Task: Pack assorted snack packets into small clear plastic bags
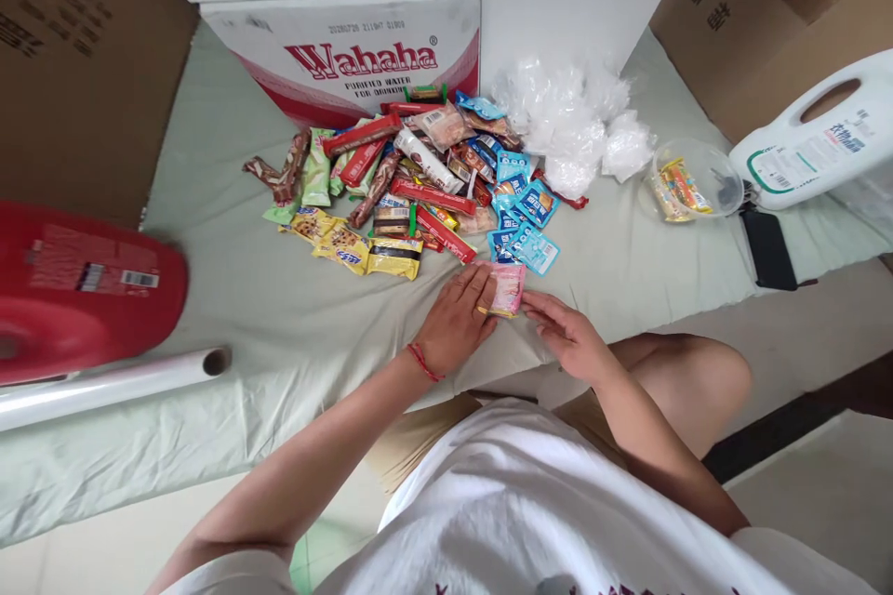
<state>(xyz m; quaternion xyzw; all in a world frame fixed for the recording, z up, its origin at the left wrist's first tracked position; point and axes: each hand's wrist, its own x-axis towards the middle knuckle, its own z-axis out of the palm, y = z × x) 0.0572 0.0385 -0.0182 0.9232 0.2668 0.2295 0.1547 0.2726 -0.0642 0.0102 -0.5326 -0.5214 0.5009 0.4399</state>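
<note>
The left hand [457, 316], with a red cord [424, 363] on its wrist, lay over the left part of a pink packet [507, 288], fingers close together. The right hand [566, 335] had its fingertips at the right edge of this packet, fingers loosely bent. I could not tell whether either hand was clamped on it. The packet was on the green cloth [293, 400], between the hands, just in front of the snack pile; its print was too small for reading.

In the pile, the blue packets [536, 203] carried white writing, not clear enough to read. The yellow packets [394, 257] lay at its near left edge, and red bars [433, 196] lay among the others.

Behind stood a box [377, 42] which said "Wahaha", with ® and "PURIFIED WATER FOR DRINKING" below. Beside it were clear bags [565, 121]. At the right, a white bottle [823, 135] showed Chinese characters beginning with "衣物", near a tub [690, 177] with bright packets inside. The red bottle [90, 293] at the left had a barcode, but its small text was blurred.
</note>
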